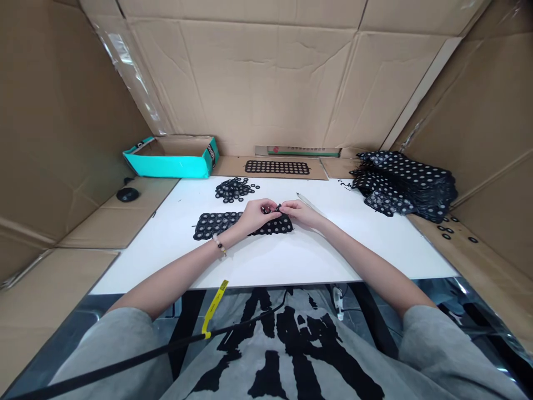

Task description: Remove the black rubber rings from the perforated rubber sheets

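Observation:
A black sheet of joined rings (216, 223) lies flat on the white table (325, 253), its middle partly hidden under my left hand (255, 215). The left fingers are closed in a pinch above the sheet, around small black rings (265, 210). My right hand (300, 212) meets the left fingertips, with thumb and forefinger pinched on a small dark piece whose exact shape I cannot make out. Behind the left hand is a pile of loose black rings (231, 189).
A ring sheet (277, 167) lies on cardboard at the back. A stack of dotted black sheets (410, 186) is at right, near loose rings (446, 236). A teal box (170, 165) and black round object (127, 194) stand left. A white pen (306, 200) lies behind my right hand.

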The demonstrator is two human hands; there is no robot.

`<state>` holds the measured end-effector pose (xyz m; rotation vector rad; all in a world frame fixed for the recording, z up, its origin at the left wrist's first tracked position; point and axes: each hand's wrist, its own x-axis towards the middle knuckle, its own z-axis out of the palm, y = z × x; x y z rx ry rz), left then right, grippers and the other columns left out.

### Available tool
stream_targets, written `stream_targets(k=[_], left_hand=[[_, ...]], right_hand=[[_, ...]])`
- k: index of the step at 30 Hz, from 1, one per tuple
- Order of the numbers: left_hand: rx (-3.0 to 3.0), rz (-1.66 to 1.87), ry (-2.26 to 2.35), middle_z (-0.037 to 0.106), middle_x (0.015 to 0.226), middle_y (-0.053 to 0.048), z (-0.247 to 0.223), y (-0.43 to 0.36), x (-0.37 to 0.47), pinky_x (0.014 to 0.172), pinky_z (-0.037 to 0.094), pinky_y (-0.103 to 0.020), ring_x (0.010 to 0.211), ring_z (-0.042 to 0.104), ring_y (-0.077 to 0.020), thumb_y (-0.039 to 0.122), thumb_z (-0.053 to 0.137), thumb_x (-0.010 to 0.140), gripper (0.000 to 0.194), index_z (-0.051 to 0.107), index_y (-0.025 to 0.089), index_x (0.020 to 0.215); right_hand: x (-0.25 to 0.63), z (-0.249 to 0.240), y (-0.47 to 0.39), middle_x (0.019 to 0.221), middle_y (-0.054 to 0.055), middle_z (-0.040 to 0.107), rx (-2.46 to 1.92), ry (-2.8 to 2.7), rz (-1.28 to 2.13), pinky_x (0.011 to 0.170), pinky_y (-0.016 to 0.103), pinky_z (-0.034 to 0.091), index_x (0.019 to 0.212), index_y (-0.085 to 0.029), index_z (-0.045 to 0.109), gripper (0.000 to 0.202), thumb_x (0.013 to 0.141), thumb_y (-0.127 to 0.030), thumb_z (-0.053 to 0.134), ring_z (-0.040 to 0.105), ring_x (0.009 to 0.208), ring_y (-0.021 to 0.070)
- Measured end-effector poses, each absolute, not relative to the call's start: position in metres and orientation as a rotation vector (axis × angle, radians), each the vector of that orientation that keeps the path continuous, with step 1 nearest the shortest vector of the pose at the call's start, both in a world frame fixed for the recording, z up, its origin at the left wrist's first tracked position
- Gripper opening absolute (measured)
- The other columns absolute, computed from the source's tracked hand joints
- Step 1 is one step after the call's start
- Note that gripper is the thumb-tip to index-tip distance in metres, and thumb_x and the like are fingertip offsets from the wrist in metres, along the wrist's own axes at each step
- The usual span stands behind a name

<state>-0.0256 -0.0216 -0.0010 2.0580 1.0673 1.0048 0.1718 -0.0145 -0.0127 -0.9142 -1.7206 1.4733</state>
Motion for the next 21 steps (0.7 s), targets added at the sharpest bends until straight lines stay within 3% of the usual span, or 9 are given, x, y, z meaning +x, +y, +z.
stream_targets(k=[9, 13, 21], left_hand=[[1.945, 1.086, 1.091, 0.073, 0.086, -0.005, -0.003, -0.025, -0.021, 0.072, 0.048, -0.029, 0.08, 0.064, -0.0187, 0.035, 0.066, 0.077, 0.023, 0.071, 0.016, 0.087], [1.856, 1.118, 1.133, 0.075, 0.088, -0.007, -0.003, -0.014, -0.025, 0.079, 0.05, -0.032, 0.082, 0.066, -0.0202, 0.028, 0.064, 0.076, 0.017, 0.072, 0.015, 0.083], [1.955, 1.005, 1.248, 0.075, 0.084, -0.006, 0.0, 0.011, -0.044, 0.079, 0.051, -0.033, 0.079, 0.067, -0.0211, 0.026, 0.068, 0.073, 0.013, 0.075, 0.017, 0.079]], right_hand=[[0.155, -0.023, -0.015, 0.059, -0.004, 0.039, -0.969, -1.712, 1.137, 0.059, 0.026, 0.029, 0.062, -0.02, 0.042, 0.03, 0.076, -0.043, 0.055, 0.036, 0.061, 0.0123], [0.154, -0.026, -0.016, 0.055, -0.004, 0.041, -1.06, -1.651, 1.123, 0.055, 0.026, 0.027, 0.061, -0.021, 0.043, 0.022, 0.073, -0.036, 0.054, 0.037, 0.055, 0.0114], [0.153, -0.025, -0.013, 0.049, -0.004, 0.048, -1.238, -1.671, 1.069, 0.051, 0.026, 0.033, 0.062, -0.021, 0.049, 0.016, 0.071, -0.033, 0.053, 0.044, 0.047, 0.0117]])
